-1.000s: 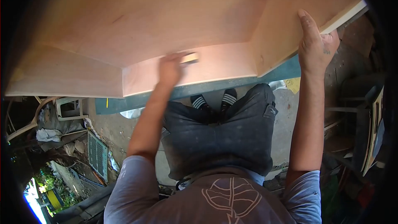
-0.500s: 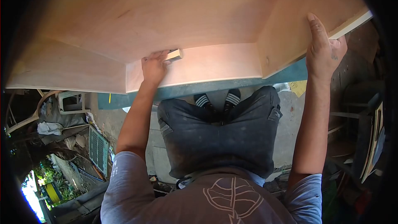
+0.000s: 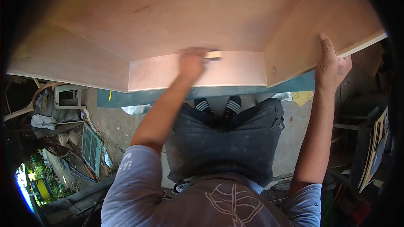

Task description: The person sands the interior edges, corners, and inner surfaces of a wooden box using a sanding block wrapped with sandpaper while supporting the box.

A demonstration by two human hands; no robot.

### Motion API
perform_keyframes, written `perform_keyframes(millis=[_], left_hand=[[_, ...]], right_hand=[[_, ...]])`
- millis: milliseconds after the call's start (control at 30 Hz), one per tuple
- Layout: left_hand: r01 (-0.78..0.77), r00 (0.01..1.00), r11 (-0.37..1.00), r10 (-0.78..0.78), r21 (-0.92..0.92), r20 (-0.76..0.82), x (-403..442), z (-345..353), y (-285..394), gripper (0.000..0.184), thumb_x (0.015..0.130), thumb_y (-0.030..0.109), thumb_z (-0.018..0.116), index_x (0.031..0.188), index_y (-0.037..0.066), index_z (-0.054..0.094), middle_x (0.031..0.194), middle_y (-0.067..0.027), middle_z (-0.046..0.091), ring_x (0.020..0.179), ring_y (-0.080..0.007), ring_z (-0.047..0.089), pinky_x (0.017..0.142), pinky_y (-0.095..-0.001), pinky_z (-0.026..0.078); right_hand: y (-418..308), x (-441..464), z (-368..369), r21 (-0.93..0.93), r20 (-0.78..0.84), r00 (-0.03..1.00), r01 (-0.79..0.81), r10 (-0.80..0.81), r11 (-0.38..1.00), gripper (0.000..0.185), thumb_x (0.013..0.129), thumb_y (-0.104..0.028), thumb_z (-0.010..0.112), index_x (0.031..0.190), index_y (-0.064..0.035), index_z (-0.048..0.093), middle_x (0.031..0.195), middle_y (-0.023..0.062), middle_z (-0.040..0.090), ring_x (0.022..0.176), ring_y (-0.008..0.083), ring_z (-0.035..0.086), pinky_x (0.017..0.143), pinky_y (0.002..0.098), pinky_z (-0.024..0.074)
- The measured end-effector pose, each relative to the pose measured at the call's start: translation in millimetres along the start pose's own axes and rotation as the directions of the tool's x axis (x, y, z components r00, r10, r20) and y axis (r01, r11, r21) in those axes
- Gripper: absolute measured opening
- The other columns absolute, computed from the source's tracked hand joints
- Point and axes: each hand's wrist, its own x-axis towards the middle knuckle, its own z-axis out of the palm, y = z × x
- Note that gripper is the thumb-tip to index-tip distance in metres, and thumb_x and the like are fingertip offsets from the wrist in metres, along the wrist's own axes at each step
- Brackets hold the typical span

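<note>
A large open plywood box (image 3: 198, 21) fills the top of the view, its front edge toward me. Blurred by motion, my left hand (image 3: 192, 64) is closed on a small pale block with a dark underside, a sanding block (image 3: 214, 55). That block lies against the box's short near wall (image 3: 235, 69), close to the inside corner. My right hand (image 3: 331, 69) grips the free edge of the right side panel (image 3: 303, 38), thumb on the inner face and fingers hidden behind it.
Under the box runs a blue-green surface (image 3: 168, 96), with a yellow sheet (image 3: 302, 97) by its right end. A plastic stool (image 3: 69, 97) and a green grille (image 3: 91, 147) lie at left. Boards (image 3: 376, 151) lean at right. My legs (image 3: 223, 143) are below the box.
My left hand has slid the sanding block to the right along the near wall. My right hand keeps its hold on the side panel, and the view has shifted slightly.
</note>
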Motion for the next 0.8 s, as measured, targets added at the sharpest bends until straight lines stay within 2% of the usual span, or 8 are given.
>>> perform_keyframes(millis=[67, 133, 267, 333, 500, 567, 700, 800], left_hand=[[0.105, 0.994, 0.989, -0.109, 0.104, 0.028, -31.5, -30.7, -71.2, 0.042, 0.086, 0.018, 0.075, 0.128, 0.018, 0.073, 0.124, -0.0033, 0.072, 0.117, -0.0250, 0.063, 0.099, -0.0492, 0.044], [0.087, 0.996, 0.984, -0.087, 0.157, -0.008, -53.2, -57.6, -118.7, 0.044, 0.086, 0.022, 0.076, 0.129, 0.017, 0.072, 0.125, -0.0056, 0.071, 0.116, -0.0268, 0.064, 0.097, -0.0484, 0.045], [0.070, 0.996, 0.993, -0.075, 0.098, 0.048, -48.7, -78.9, -124.4, 0.046, 0.084, 0.022, 0.079, 0.129, 0.016, 0.072, 0.117, -0.0065, 0.071, 0.115, -0.0275, 0.063, 0.095, -0.0467, 0.046], [-0.001, 0.997, 0.995, 0.009, -0.104, 0.076, -43.1, -77.1, -102.0, 0.045, 0.082, 0.018, 0.080, 0.127, 0.014, 0.073, 0.109, -0.0066, 0.068, 0.114, -0.0273, 0.061, 0.093, -0.0441, 0.047], [-0.129, 0.989, 0.992, 0.129, 0.006, -0.066, -31.3, -55.2, -71.4, 0.040, 0.078, 0.011, 0.080, 0.118, 0.013, 0.077, 0.107, -0.0063, 0.065, 0.107, -0.0284, 0.061, 0.091, -0.0425, 0.048], [-0.290, 0.927, 0.957, 0.278, -0.010, -0.253, -27.6, -50.2, -78.6, 0.040, 0.078, 0.015, 0.080, 0.117, 0.014, 0.076, 0.104, -0.0049, 0.066, 0.104, -0.0278, 0.061, 0.088, -0.0426, 0.048], [-0.312, 0.905, 0.943, 0.331, 0.115, -0.268, -31.3, -49.0, -88.1, 0.045, 0.075, 0.013, 0.083, 0.119, 0.015, 0.074, 0.104, -0.0057, 0.067, 0.098, -0.0297, 0.062, 0.081, -0.0445, 0.049], [-0.316, 0.904, 0.944, 0.328, 0.088, -0.274, -25.8, -40.9, -91.3, 0.044, 0.075, 0.015, 0.083, 0.118, 0.018, 0.075, 0.101, -0.0038, 0.067, 0.097, -0.0282, 0.062, 0.078, -0.0435, 0.047]], right_hand=[[-3.7, -0.5, 4.2, -0.011, -0.054, 0.999, 0.004, -0.004, 1.000, 0.025, 0.094, -0.009, 0.076, 0.112, 0.0070, 0.069, 0.107, 0.0103, 0.074, 0.098, 0.0174, 0.068, 0.091, 0.0300, 0.0522], [-11.4, 1.2, 7.0, 0.014, -0.059, 0.998, 0.011, -0.010, 1.000, 0.025, 0.094, -0.009, 0.076, 0.112, 0.0068, 0.069, 0.107, 0.0101, 0.074, 0.098, 0.0172, 0.068, 0.091, 0.0300, 0.0522], [-15.9, 4.7, 9.9, 0.061, -0.074, 0.997, 0.038, -0.034, 0.997, 0.025, 0.093, -0.009, 0.076, 0.112, 0.0064, 0.069, 0.107, 0.0097, 0.074, 0.096, 0.0166, 0.068, 0.090, 0.0298, 0.0519], [-11.8, 6.2, 8.7, 0.045, -0.070, 0.997, 0.034, -0.031, 0.998, 0.025, 0.093, -0.009, 0.076, 0.112, 0.0064, 0.069, 0.107, 0.0096, 0.074, 0.096, 0.0163, 0.068, 0.090, 0.0296, 0.0519], [-12.6, 3.1, 8.7, 0.000, -0.075, 0.997, 0.022, -0.022, 1.000, 0.024, 0.093, -0.009, 0.075, 0.111, 0.0064, 0.070, 0.105, 0.0094, 0.074, 0.095, 0.0158, 0.068, 0.089, 0.0292, 0.0520], [-11.7, 1.4, 7.0, -0.002, -0.063, 0.998, 0.019, -0.019, 1.000, 0.024, 0.093, -0.009, 0.076, 0.110, 0.0062, 0.070, 0.104, 0.0093, 0.075, 0.094, 0.0158, 0.068, 0.088, 0.0293, 0.0523], [-9.0, -1.7, 5.2, 0.037, -0.079, 0.997, 0.017, -0.014, 0.999, 0.024, 0.093, -0.009, 0.077, 0.110, 0.0060, 0.070, 0.103, 0.0095, 0.075, 0.093, 0.0158, 0.068, 0.087, 0.0292, 0.0525], [-12.1, -3.6, 3.8, -0.050, -0.057, 0.998, -0.034, 0.031, 0.998, 0.035, 0.094, -0.021, 0.079, 0.117, 0.0044, 0.071, 0.113, 0.0139, 0.074, 0.104, 0.0222, 0.069, 0.096, 0.0326, 0.0507]])
